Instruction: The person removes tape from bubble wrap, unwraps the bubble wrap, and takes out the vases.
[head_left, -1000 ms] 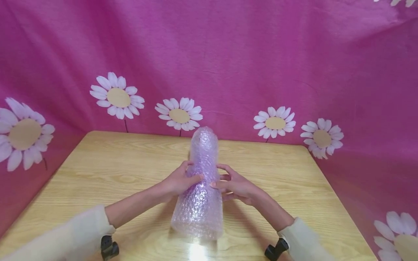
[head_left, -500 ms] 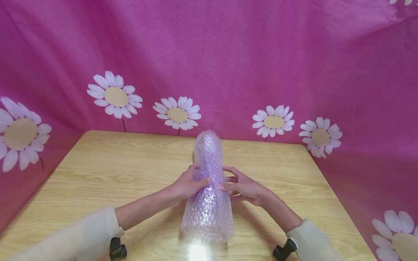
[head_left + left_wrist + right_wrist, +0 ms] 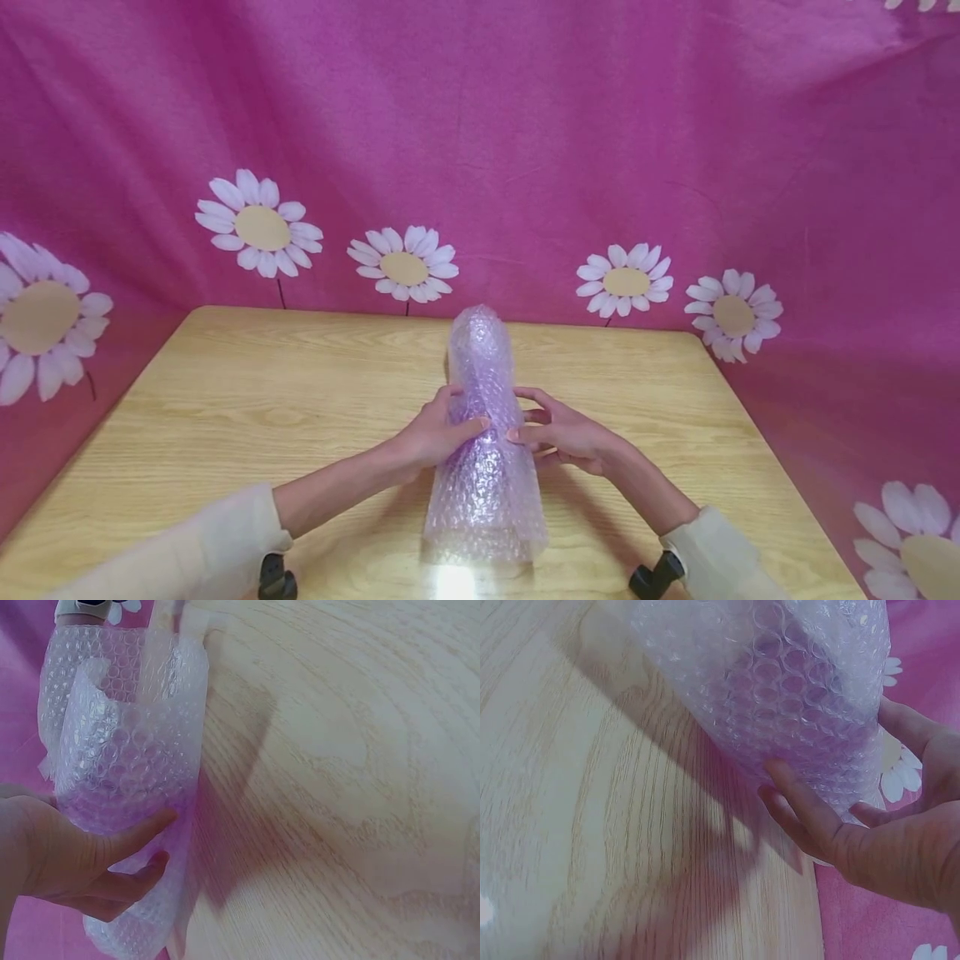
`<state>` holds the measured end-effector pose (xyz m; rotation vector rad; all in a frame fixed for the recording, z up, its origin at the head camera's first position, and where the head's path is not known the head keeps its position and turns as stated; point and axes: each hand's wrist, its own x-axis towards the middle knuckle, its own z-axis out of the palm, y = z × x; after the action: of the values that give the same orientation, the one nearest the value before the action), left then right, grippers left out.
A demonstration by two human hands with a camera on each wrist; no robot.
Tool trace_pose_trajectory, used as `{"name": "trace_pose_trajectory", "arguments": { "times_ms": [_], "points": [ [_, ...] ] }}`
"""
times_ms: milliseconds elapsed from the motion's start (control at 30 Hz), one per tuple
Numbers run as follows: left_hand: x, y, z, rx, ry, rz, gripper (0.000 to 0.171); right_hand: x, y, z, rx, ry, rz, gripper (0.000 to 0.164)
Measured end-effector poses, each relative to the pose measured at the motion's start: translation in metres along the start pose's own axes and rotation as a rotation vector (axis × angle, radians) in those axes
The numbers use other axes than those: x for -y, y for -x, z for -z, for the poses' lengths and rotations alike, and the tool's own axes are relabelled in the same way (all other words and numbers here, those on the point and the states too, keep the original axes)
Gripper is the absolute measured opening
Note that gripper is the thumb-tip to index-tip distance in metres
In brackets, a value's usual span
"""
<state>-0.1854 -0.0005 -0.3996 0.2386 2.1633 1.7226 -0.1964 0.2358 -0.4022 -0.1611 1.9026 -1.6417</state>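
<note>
One bubble-wrap bundle (image 3: 483, 500) here, between the side edges of the surface (image 3: 277, 392), narrow end toward the far edge, left grip (image 3: 438, 431) and right grip (image 3: 562, 436) each pinching one flank between thumb and fingers, best held, I'd judge, lightly and evenly.

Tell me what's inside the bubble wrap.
Only a purplish tint shows through the bubble wrap; no distinct object can be made out. Its layers blur whatever might lie deeper.
</note>
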Motion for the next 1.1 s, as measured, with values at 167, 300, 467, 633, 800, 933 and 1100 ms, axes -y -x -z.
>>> {"name": "trace_pose_trajectory", "arguments": {
  "times_ms": [167,300,467,633,800,933,1100],
  "points": [
    [0.0,-0.001,0.0,0.007,0.0,0.004,0.071,0.0,0.0,0.001,0.005,0.003,0.0,0.082],
    [0.001,-0.001,0.001,0.009,0.003,0.009,0.071,0.0,-0.001,0.001,0.008,0.005,-0.001,0.083],
    [0.003,0.0,0.002,0.018,0.037,0.013,0.072,0.0,-0.001,0.001,0.014,0.014,0.003,0.084],
    [0.004,0.001,0.004,0.039,0.047,0.019,0.072,0.0,-0.002,0.002,0.023,0.021,0.011,0.085],
    [0.005,0.002,0.006,0.08,0.062,0.036,0.076,-0.003,-0.001,0.004,0.03,0.005,0.021,0.085],
    [0.006,0.003,0.009,0.108,0.069,0.046,0.078,-0.006,-0.001,0.006,0.039,-0.012,0.023,0.083],
    [0.007,0.005,0.013,0.116,0.053,0.033,0.08,-0.007,-0.001,0.007,0.056,-0.02,0.034,0.084]
  ]
}}
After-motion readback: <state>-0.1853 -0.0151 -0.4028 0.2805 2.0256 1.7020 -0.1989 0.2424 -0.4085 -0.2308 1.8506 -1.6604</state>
